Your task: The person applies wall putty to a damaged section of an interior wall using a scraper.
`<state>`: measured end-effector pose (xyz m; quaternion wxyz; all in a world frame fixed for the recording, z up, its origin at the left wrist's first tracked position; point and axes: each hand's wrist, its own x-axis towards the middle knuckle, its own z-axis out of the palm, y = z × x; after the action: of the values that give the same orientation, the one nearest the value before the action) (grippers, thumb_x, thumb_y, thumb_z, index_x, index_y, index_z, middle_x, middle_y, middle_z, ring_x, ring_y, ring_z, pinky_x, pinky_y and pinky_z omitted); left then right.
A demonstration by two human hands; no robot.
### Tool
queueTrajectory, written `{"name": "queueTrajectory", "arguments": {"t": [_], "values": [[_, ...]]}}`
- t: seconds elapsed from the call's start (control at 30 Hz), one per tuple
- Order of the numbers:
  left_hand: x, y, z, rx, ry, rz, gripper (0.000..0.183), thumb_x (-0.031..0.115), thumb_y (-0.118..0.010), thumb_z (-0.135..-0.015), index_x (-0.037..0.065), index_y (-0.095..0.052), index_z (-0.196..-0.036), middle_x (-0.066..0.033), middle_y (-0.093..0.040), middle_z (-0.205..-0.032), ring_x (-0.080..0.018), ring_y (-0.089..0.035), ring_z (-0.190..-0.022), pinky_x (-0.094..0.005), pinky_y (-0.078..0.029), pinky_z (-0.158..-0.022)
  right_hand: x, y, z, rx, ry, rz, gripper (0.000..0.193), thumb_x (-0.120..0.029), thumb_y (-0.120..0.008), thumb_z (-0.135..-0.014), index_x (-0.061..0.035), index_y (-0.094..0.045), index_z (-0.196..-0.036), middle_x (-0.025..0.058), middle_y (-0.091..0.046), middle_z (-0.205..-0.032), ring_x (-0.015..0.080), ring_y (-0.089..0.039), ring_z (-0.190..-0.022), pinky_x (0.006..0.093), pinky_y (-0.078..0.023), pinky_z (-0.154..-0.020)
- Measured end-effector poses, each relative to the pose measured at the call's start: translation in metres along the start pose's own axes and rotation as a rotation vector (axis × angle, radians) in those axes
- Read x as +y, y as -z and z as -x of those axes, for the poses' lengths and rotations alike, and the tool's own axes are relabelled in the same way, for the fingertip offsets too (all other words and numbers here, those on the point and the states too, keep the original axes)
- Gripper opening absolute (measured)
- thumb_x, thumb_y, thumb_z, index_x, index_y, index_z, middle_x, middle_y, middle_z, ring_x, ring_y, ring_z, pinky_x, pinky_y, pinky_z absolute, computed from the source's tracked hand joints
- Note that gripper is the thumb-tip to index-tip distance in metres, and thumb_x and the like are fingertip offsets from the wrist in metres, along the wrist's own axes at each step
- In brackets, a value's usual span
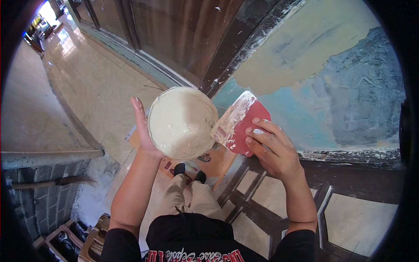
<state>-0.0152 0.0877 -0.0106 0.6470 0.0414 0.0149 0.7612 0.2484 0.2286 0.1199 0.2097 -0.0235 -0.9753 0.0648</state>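
A round tub (185,159) full of creamy, off-white putty (180,124) is held up in front of me. My left hand (146,133) supports it from the left side, thumb stretched up along the wall; the other fingers are hidden beneath. In my right hand (276,150) is a broad putty scraper (239,124) with a red grip part and a pale blade smeared with white. The blade's lower left corner meets or overlaps the tub's right rim; I cannot tell if it touches the putty. White smears mark the right fingers.
To the right stands a blue-green wall (305,113) partly coated in beige and grey. A dark-framed glass pane (174,35) is ahead. Dark wood panelling (321,192) lies lower right. At left are a broom (65,181) and a block wall (48,196). Cardboard (224,159) lies near my feet.
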Motion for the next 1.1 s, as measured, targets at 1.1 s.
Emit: {"name": "queueTrajectory", "arguments": {"t": [1.1], "values": [[0.015,-0.005,0.002,0.103,0.006,-0.076,0.106,0.087,-0.04,-0.091,0.001,-0.047,-0.152,-0.0225,-0.053,-0.152,-0.0416,-0.056,-0.134,-0.0573,-0.044,-0.114,-0.01,-0.026,0.0,0.125,-0.114,-0.13,0.028,0.0,-0.077,-0.08,-0.0006,-0.077,-0.108,0.0096,-0.071,-0.117,0.0374,-0.065,-0.119,0.0452,-0.058,-0.095]]}}
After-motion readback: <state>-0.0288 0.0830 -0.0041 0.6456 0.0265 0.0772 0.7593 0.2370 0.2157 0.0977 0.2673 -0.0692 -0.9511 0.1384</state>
